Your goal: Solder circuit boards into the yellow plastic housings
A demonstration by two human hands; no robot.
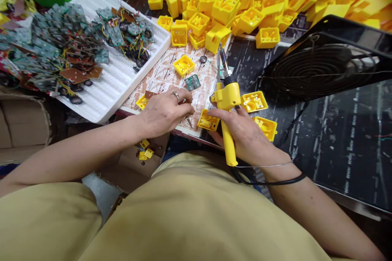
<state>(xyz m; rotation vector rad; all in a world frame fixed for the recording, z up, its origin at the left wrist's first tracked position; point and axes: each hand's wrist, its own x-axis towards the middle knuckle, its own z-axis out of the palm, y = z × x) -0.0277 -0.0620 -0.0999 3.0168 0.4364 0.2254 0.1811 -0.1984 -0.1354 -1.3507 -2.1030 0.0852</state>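
My right hand (245, 130) is wrapped round a yellow soldering gun (229, 96), its metal tip pointing away from me. Between that hand's thumb and fingers is also a small open yellow plastic case (207, 120). My left hand (167, 110), with a ring on one finger, is closed in a pinch. A thin pointed metal piece (189, 122) shows below its fingertips; the rest is hidden. Just beyond the left fingers lies a green circuit board (192, 82), in front of a yellow case (184, 65). Another yellow case (142, 101) is partly behind the left hand.
A white foam tray (113, 85) at left carries heaped circuit boards (61, 45) with wires and round black parts. Many yellow cases (226, 6) are piled at the back. A black fan (321, 61) stands at right. Two open cases (254, 101) lie beside my right hand.
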